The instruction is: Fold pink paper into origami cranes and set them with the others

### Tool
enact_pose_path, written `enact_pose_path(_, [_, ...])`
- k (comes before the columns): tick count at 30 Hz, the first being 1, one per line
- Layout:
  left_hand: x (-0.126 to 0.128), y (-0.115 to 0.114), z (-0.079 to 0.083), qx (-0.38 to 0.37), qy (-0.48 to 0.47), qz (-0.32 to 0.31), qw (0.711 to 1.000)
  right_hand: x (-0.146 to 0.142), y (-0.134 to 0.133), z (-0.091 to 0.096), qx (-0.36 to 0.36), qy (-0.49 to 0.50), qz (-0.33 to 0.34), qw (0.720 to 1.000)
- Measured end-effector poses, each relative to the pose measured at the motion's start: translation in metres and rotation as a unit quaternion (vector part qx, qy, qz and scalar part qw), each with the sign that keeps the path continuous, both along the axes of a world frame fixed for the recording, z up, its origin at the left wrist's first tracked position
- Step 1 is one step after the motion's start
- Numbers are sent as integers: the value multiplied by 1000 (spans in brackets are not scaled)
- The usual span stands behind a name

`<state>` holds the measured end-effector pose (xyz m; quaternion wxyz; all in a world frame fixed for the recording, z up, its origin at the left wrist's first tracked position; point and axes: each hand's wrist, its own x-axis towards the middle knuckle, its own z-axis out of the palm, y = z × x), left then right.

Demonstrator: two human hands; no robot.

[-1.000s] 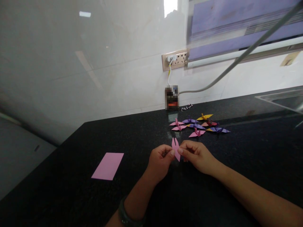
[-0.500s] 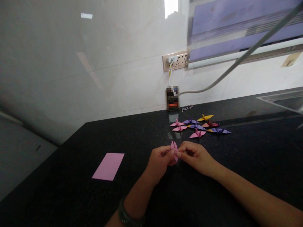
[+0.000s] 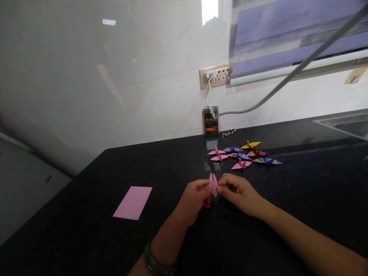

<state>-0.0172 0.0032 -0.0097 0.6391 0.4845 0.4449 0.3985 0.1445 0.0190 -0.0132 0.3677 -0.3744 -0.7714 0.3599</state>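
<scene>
A small piece of folded pink origami paper (image 3: pixel 214 183) is held upright above the dark counter, its two narrow points facing away from me. My left hand (image 3: pixel 198 194) pinches its left side between thumb and fingers. On its right edge, my right hand (image 3: pixel 240 193) has thumb and forefinger closed. Beyond my hands lie several folded paper cranes: a pink crane (image 3: pixel 241 165), a purple crane (image 3: pixel 267 161) and a yellow crane (image 3: pixel 251 145) among them. To the left, a flat pink paper sheet (image 3: pixel 132 203) rests on the counter.
The black counter (image 3: pixel 86 230) meets a pale tiled wall. Against the wall stands a phone-sized blurred object (image 3: pixel 211 122), beside a beaded strand (image 3: pixel 229 133). A grey cable (image 3: pixel 276 90) runs up to the right. A wall socket (image 3: pixel 215 76) holds a white plug.
The pink folded paper has turned slightly between my fingers, and its points stand a little wider apart. The whole view has shifted slightly; both hands keep their pinch.
</scene>
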Motion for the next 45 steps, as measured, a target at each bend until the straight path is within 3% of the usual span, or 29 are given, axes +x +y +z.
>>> enact_pose_path(13, [1,0,-1,-32,-92,-22,995,-1,-1,4,18,-7,-6,1000])
enact_pose_path(23, [0,0,-1,-84,-95,-33,991,-1,0,2,-34,49,1,998])
enact_pose_path(39, [3,0,-5,-87,-45,-49,994,0,-1,3,-60,78,48,994])
enact_pose_path(45, [3,0,-5,-72,-71,-51,994,0,1,2,-81,77,35,993])
